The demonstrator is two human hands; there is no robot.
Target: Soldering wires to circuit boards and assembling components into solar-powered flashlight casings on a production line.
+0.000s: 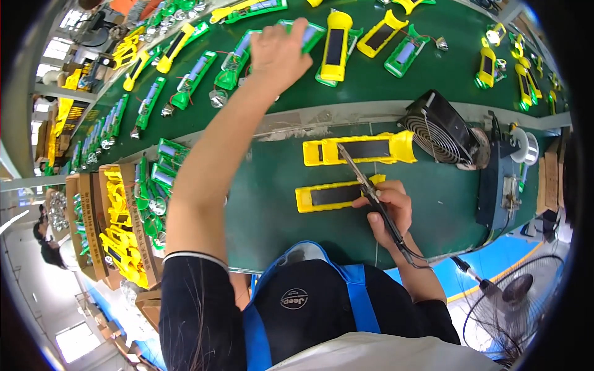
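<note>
My left hand (pixel 279 54) reaches far across to the belt, its fingers closed over a green flashlight housing (pixel 313 36) with a battery in it; some fingertips are hidden. In my right hand (pixel 391 210) is a soldering iron (pixel 375 196), held like a pen, its metal tip pointing up and left. The tip lies over a yellow casing (pixel 398 147) with a dark panel on the bench. Just nearer, a second yellow casing (pixel 304 199) with a dark panel lies partly behind the iron and my right fingers.
The green belt (pixel 365 89) carries several green and yellow housings. A black fan (pixel 436 130) and a solder wire spool (pixel 526 146) stand at the right of the bench. Boxed yellow casings (pixel 120 232) sit at the left. A caged fan (pixel 516 297) is at lower right.
</note>
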